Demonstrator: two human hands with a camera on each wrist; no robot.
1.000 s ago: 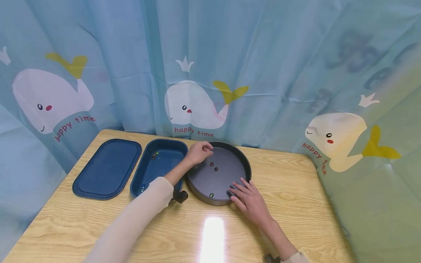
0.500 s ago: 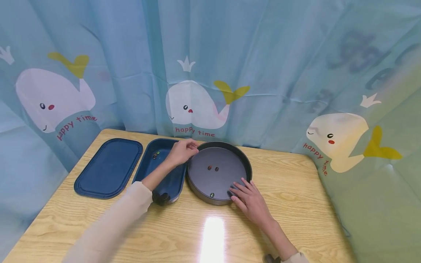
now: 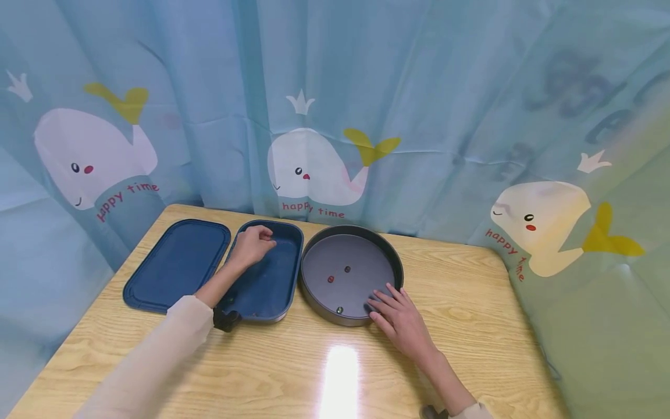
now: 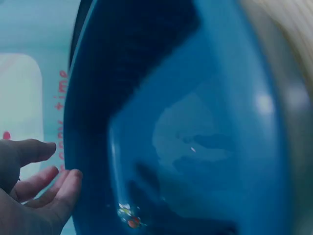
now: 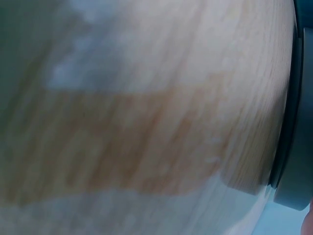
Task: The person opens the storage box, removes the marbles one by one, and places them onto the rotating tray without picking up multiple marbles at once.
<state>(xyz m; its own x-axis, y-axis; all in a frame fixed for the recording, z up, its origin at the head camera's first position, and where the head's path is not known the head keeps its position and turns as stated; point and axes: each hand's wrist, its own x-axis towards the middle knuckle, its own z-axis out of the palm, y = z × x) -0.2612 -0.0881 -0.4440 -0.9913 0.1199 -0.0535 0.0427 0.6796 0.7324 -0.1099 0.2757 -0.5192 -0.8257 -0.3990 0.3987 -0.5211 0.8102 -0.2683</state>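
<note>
1. The left hand (image 3: 253, 247) hovers over the far left part of the blue tray (image 3: 272, 279) – fingers slightly bent, thumb standing apart, nothing visible between them, so it looks released.
2. The right hand (image 3: 403, 323) lies with fingers spread over the near right rim of the dark round pan (image 3: 361, 250), grasping nothing.
3. In the pan lie a red ball (image 3: 331, 279) and a dark ball (image 3: 348, 269) near the middle, and a green ball (image 3: 339, 310) at the near edge. The wrist view shows a ball cluster (image 4: 129, 216) on the tray floor; its count is unclear.
4. The step appears to be shifting balls from pan to tray, with a drop just made; the next move probably calls for a return to the pan and a fresh pinch.
5. Half a second ago the left hand was at the tray's right rim; the red ball now sits closer to the pan's near side.
6. Farther out, the flat blue lid (image 3: 180, 265) lies toward the far left corner of the desk (image 3: 460, 326).
</note>
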